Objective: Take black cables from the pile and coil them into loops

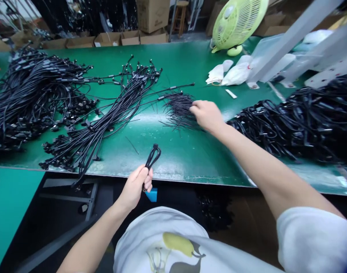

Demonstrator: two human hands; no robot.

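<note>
- The green table [173, 159] stretches across in front of me; both its side ends run out of view.
- On my right, a heap of looped black cables [298, 121] is cut off at the edge of view, and I can't separate one loop from the next in its dark middle.
- On my left, a heap of loose cables [42, 83] is cropped too, many of its plugs buried.
- Between that heap and my hands lies a slimmer cable bundle [119, 108], a few ends hanging over the table's near edge.
- The lime-green fan [238, 22] stands at the far side, its top cropped.
- A pile of thin black strips [177, 110] lies before me, its right side covered by my fingers.
- My right hand [207, 113] is at that pile, thumb and fingertips close together; I can't tell whether they pinch a strip.
- My left hand [139, 180] is closed around a folded cable [153, 155], held up near the table's front edge; its loop shows above my thumb, the lower part mostly hidden in my fist.
- Something blue [152, 195] peeks out below that fist, too covered to name.
- A lone strip [132, 145] lies near the folded cable.
</note>
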